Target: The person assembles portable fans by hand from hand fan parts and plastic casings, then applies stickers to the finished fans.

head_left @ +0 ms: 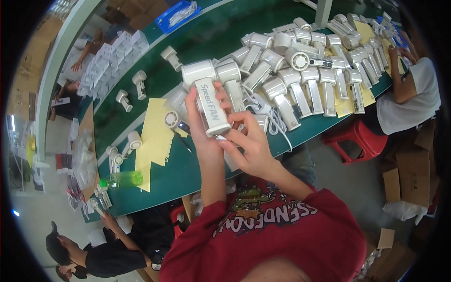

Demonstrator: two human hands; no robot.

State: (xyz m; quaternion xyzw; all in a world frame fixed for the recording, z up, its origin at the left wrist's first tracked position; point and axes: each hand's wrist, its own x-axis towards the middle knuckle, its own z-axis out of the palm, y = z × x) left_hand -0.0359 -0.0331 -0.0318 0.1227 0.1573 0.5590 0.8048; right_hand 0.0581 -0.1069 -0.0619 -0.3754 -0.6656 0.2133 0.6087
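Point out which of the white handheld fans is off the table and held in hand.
The white handheld fan gripped by the left hand, right hand at its handle base. All other fans lie on the green table.

Green table crowded with white fans

The long green table bears a heap of white handheld fans at its right, yellow paper sheets mid-table, a green bottle lying near its front edge, and a blue tray far back

A long green table ran beyond the grip, a red stool stood to its right on the grey floor, and cardboard boxes lay farther right, well apart.
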